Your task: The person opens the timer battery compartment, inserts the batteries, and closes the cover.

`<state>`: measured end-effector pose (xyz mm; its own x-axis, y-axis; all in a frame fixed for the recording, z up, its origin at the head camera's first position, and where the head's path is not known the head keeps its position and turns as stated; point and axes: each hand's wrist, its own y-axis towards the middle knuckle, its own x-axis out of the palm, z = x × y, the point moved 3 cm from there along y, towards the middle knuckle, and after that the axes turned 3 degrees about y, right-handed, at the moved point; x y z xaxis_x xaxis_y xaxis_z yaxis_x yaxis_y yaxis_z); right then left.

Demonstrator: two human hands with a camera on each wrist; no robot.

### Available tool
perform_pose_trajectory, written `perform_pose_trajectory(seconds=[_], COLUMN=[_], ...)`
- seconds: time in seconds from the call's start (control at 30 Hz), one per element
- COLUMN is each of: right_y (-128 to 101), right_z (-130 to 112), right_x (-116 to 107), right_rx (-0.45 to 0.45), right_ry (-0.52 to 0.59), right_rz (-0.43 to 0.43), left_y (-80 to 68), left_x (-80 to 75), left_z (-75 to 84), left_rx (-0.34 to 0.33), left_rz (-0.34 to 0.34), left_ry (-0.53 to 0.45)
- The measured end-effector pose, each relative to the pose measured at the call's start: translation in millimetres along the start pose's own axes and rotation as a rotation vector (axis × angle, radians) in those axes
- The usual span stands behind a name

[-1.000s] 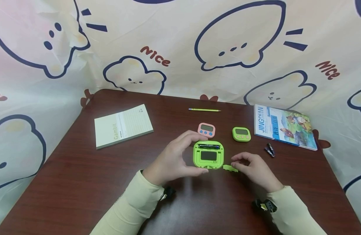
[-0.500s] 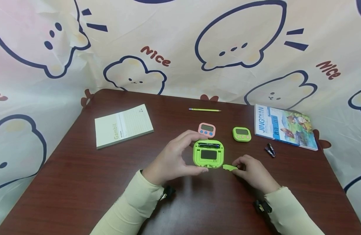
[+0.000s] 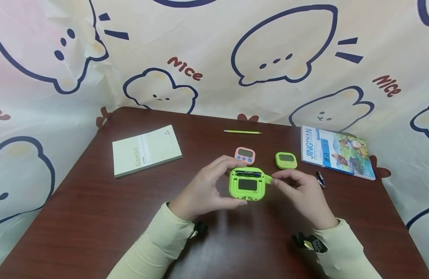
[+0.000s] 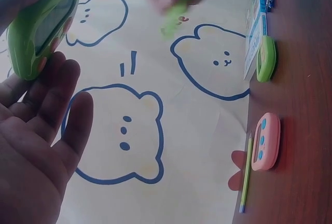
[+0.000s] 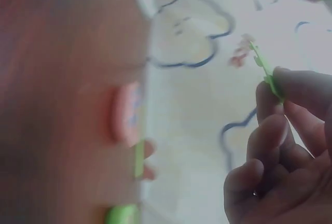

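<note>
My left hand (image 3: 208,190) holds a green digital timer (image 3: 247,194) by its top and bottom edges, its back turned up in the head view. In the timer's uncovered battery slot lies a dark battery (image 3: 248,174). My right hand (image 3: 306,199) pinches the small green battery cover (image 3: 268,179) between thumb and index finger. The cover overlaps the timer's right edge in the head view. From the left wrist, the timer's screen and button side (image 4: 31,47) shows, with the cover blurred beyond. The right wrist view has the thin cover (image 5: 266,72) edge-on in the fingertips.
Behind the left hand sits a pink timer (image 3: 245,155); a second green timer (image 3: 286,160) stands to its right. Loose batteries (image 3: 320,180) lie partly behind the right hand. A pencil (image 3: 243,132), a notebook (image 3: 147,151) and a picture-covered book (image 3: 338,152) lie further back.
The right hand has taken the battery cover off the tabletop and lifted it up and left to the timer's right edge. The left hand and timer have stayed in place.
</note>
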<state>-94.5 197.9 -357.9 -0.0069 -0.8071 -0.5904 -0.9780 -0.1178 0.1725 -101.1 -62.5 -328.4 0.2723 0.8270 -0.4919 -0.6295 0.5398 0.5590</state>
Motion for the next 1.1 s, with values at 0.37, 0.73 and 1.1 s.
perform_pose_trajectory(seconds=[0.37, 0.73, 1.1], right_y=[4, 7, 6], right_z=[-67, -94, -98], right_x=[-6, -1, 2], right_rx=[-0.075, -0.187, -0.235], right_ry=[0.261, 0.216, 0.09], right_rz=[0.126, 0.033, -0.002], left_y=[-1.0, -0.7, 0.1], left_x=[1.0, 0.9, -0.6], left_z=[1.1, 2.9, 5.8], left_rx=[0.017, 0.022, 0.069], left_rz=[-0.01, -0.011, -0.012], left_ry=[-0.008, -0.023, 0.005])
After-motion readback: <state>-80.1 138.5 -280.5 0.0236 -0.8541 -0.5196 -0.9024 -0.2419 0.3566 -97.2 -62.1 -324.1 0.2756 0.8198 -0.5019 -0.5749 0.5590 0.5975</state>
